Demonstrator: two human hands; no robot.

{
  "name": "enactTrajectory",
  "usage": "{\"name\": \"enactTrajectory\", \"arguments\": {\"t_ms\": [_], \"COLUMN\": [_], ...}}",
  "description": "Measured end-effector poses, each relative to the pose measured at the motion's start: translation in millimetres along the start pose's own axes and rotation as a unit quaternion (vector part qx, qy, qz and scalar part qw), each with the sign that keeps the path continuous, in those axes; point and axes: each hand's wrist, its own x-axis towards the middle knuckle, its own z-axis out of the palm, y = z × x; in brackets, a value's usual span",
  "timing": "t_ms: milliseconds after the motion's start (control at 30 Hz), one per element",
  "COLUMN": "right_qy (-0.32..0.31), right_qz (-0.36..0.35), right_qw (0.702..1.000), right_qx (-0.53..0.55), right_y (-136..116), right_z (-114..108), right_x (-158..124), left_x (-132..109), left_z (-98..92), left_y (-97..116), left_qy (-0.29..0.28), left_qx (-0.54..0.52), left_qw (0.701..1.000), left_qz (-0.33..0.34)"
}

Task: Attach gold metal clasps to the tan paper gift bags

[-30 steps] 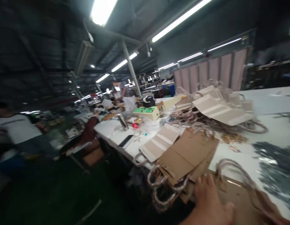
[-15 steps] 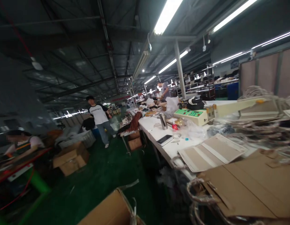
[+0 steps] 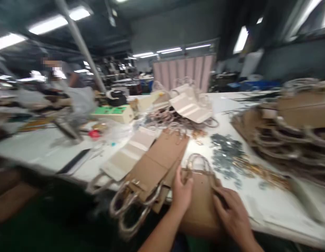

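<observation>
blurred table [image 3: 269, 206]; left hand [image 3: 181, 194], right hand [image 3: 232, 210] on brown bag [image 3: 201, 199]

Brown paper bag [image 3: 201, 206] lies flat at the table edge [image 3: 280, 224].

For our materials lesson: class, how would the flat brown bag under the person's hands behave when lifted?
Probably light and bendy: the brown bag lies flat like thin card under the left hand and right hand. Its rope handle would likely dangle. Unlikely to roll.
</observation>
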Motion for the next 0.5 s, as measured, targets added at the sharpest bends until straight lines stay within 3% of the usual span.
{"name": "enactTrajectory", "arguments": {"t_ms": [33, 100, 267, 500], "right_qy": [0.008, 0.003, -0.001, -0.009], "right_qz": [-0.015, -0.048, -0.073, -0.030], "right_qw": [0.999, 0.995, 0.994, 0.997], "right_qx": [-0.040, -0.089, -0.087, -0.065], "right_y": [4.7, 8.9, 5.1, -8.9], "right_z": [-17.0, -30.5, -21.9, -29.8], "right_x": [-0.3, 2.3, 10.3, 11.4], "left_x": [0.9, 5.9, 17.1, 18.5], "left_z": [17.0, 33.7, 26.5, 30.1], "left_y": [5.6, 8.4, 1.4, -2.1], "left_qy": [-0.021, -0.047, -0.056, -0.046], "left_qx": [-0.058, -0.149, -0.141, -0.115], "left_qw": [0.998, 0.987, 0.988, 0.992], "left_qz": [0.027, 0.045, 0.025, 0.026]}}
